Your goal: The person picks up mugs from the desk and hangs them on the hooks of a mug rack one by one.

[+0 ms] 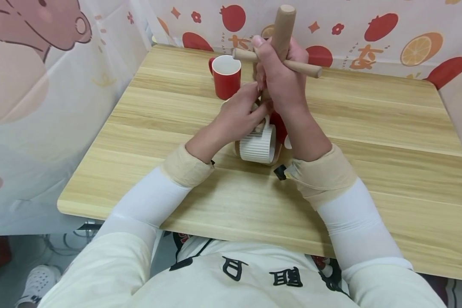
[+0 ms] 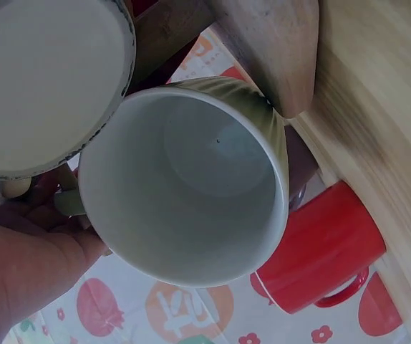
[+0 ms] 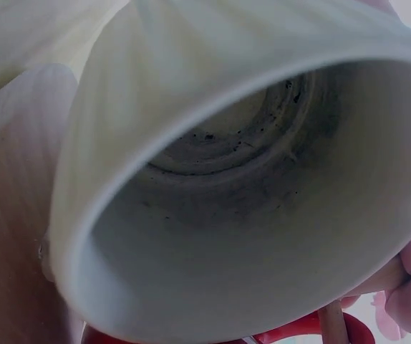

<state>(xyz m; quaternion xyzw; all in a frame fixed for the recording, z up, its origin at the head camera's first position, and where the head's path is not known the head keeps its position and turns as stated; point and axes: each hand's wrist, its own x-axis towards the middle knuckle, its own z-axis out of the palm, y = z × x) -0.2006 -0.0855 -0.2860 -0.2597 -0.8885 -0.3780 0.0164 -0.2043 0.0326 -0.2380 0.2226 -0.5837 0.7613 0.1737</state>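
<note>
A wooden mug rack [image 1: 285,32] with crossing pegs leans over the middle of the table. My right hand [image 1: 286,81] grips its post near the top pegs. Lower down, my left hand [image 1: 240,109] has its fingers curled at the handle of a cream mug [image 2: 184,265], whose mouth faces the left wrist camera; the exact grip is partly hidden. A white ribbed mug [image 1: 254,147] hangs sideways by its handle below the hands, its open mouth filling the right wrist view. Beside it a red mug [image 1: 279,128] is mostly covered by my right forearm.
Another red mug [image 1: 228,81], white inside, stands upright on the wooden table [image 1: 369,171], left of the rack. A printed fruit-pattern curtain [image 1: 350,38] borders the far edge of the table, and a curtain [image 1: 100,107] hangs along the left side.
</note>
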